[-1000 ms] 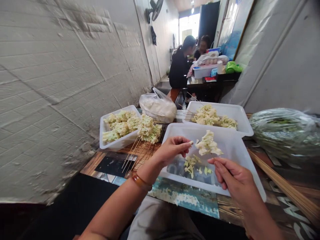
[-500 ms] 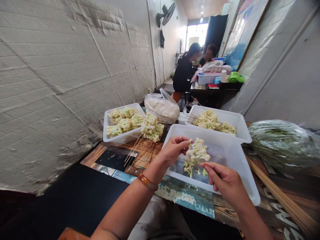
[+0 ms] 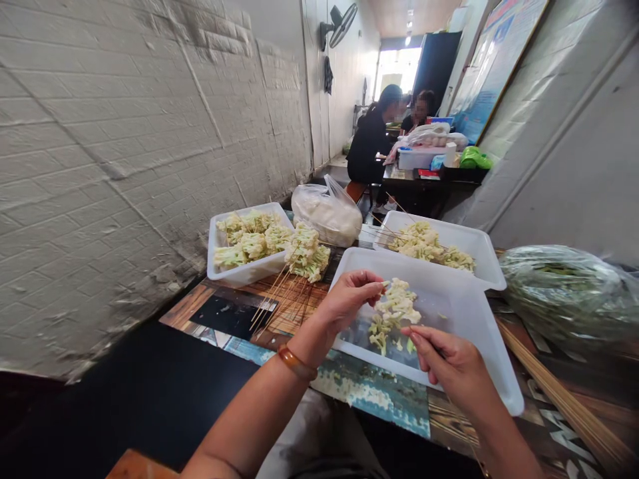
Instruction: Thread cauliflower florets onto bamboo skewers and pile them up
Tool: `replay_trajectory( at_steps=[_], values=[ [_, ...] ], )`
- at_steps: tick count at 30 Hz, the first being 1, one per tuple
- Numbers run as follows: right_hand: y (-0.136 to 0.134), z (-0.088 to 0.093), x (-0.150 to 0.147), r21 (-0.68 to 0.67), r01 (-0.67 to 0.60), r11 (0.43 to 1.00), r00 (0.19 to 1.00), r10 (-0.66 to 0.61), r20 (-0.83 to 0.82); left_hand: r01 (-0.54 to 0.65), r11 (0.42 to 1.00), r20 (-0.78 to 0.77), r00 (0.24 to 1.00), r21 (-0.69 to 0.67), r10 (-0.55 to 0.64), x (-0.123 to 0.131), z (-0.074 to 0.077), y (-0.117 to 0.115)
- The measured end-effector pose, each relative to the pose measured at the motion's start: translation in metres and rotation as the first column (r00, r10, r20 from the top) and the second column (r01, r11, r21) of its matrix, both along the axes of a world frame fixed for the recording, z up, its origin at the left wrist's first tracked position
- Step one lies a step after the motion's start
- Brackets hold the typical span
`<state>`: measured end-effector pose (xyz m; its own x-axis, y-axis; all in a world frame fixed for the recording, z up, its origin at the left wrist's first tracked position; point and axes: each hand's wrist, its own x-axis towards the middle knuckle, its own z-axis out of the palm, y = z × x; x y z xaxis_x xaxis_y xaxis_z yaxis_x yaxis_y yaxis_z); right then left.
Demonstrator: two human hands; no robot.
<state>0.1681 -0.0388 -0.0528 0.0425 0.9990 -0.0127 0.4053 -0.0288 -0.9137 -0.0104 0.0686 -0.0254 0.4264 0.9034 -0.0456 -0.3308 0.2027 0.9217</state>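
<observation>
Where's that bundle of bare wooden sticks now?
In the head view, the bundle of sticks lies on the table at right, beside the nearest white tray, nearer than the clear bag of greens.

This looked like a small eatery, with skewered cauliflower [image 3: 418,243] in plastic tubs [image 3: 482,256], a wall fan [image 3: 343,25] and a large poster [image 3: 493,76].
</observation>
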Motion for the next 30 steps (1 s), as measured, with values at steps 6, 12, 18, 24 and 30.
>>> replay_trajectory(
  at_steps=[6,12,18,24,30],
  values=[
    [0.0021,-0.0021,-0.0008,0.000,0.012,1.000,1.000,-0.012,0.003,0.006,1.000,-0.014,1.000,0.026,-0.006,-0.0002,-0.0032,0.0000],
    [0.0014,-0.0034,-0.0008,0.007,0.019,1.000,1.000,-0.019,-0.003,-0.016,0.999,0.026,1.000,-0.039,0.018,0.0001,-0.0004,-0.0028],
    [0.0007,-0.0023,-0.0010,0.004,0.022,1.000,1.000,-0.022,0.003,-0.002,0.999,0.027,1.000,-0.043,0.003,-0.0002,0.0022,-0.0051],
    [0.0003,-0.0031,0.0003,-0.019,0.026,0.999,1.000,-0.026,0.001,-0.003,1.000,-0.008,1.000,-0.026,0.003,-0.0010,0.0030,-0.0057],
    [0.0026,-0.0063,0.0029,-0.014,-0.005,1.000,1.000,0.006,0.022,0.018,1.000,-0.040,0.999,-0.014,-0.019,-0.0020,0.0003,-0.0044]
  ],
)
